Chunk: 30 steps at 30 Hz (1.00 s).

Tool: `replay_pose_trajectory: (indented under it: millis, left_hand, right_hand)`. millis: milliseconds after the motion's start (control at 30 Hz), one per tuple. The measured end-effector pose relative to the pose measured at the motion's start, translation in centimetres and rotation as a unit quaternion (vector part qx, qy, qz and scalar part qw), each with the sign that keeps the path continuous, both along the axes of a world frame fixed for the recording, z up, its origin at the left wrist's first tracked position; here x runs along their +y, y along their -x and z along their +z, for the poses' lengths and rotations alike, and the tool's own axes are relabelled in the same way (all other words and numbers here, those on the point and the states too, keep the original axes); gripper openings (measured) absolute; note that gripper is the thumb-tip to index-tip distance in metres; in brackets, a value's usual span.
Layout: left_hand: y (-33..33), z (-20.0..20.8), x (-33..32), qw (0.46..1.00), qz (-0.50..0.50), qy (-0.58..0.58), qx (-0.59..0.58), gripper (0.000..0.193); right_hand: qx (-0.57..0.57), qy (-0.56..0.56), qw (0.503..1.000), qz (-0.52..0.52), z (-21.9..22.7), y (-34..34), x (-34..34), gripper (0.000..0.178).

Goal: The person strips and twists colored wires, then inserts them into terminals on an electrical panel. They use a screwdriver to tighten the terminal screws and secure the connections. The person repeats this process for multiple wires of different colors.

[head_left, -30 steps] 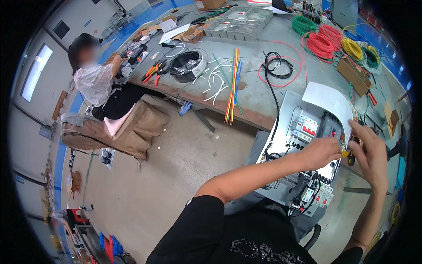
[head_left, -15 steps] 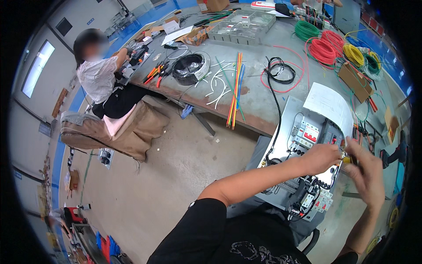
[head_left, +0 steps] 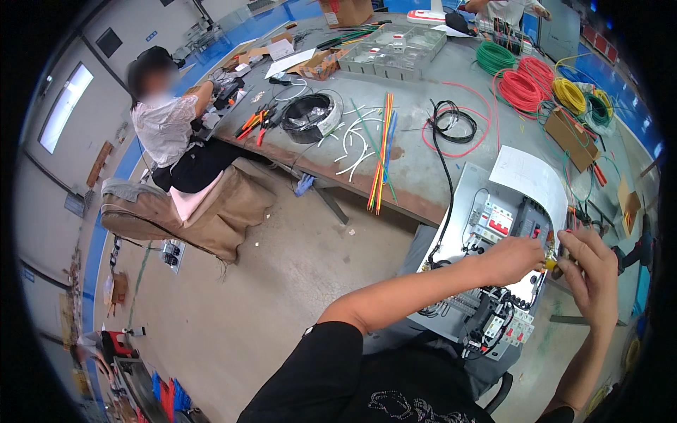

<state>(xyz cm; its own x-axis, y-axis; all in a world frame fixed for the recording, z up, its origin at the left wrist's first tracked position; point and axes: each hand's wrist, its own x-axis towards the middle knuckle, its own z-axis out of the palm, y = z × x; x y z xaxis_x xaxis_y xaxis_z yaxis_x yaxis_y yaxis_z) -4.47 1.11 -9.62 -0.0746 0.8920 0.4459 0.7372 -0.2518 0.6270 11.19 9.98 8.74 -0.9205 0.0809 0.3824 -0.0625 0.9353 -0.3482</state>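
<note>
A metal mounting panel (head_left: pixel 458 194) fitted with circuit breakers (head_left: pixel 496 221), terminal blocks and black wires leans in front of me, its upper end at the bench edge. My left hand (head_left: pixel 516 261) reaches across it, fingers pinched at the panel's right edge; what they hold is hidden. Close beside it, my right hand (head_left: pixel 591 271) is closed, thumb and fingers curled around something small and dark. A small yellow piece (head_left: pixel 550 265) shows between both hands, its kind unclear. White paper (head_left: pixel 529 173) curls over the panel's upper part. More breakers (head_left: pixel 518 330) sit at its lower end.
On the grey bench (head_left: pixel 416 169) lie colored tubes (head_left: pixel 384 151), a black cable coil (head_left: pixel 451 120), red wire coils (head_left: pixel 525 81), a green wire coil (head_left: pixel 495 58) and a parts tray (head_left: pixel 395 53). A cardboard box (head_left: pixel 571 137) stands right. A person (head_left: pixel 166 120) sits working at the left.
My right hand has drawn in slightly and its fingers have curled closer together by the yellow piece. My left hand stays nearly in place. The whole view has shifted slightly.
</note>
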Motion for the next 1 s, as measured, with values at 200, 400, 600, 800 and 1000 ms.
replay_pose_trajectory:
  millis: [200,400,600,800,1000]
  left_hand:
    - [-0.1,0.1,-0.2,0.999,-0.011,-0.042,-0.004,0.015]
    - [0.2,-0.2,-0.3,0.998,-0.014,-0.056,-0.028,0.013]
    - [0.4,-0.8,0.3,0.998,-0.001,-0.067,-0.014,0.008]
    - [0.1,-0.2,0.2,0.999,-0.016,-0.03,0.026,0.012]
    - [0.1,-0.7,0.1,0.998,0.0,-0.041,0.044,0.014]
  right_hand:
    - [-0.006,0.023,0.997,-0.074,-1.3,0.1,2.4,0.029]
    - [-0.131,0.066,0.975,-0.166,-1.0,-3.4,4.2,0.03]
    - [-0.029,-0.084,0.995,-0.052,-1.5,-3.8,-0.1,0.041]
    - [-0.028,-0.067,0.997,-0.034,-1.8,-0.9,-0.8,0.042]
    - [-0.021,-0.036,0.998,-0.057,-2.2,-1.1,3.1,0.047]
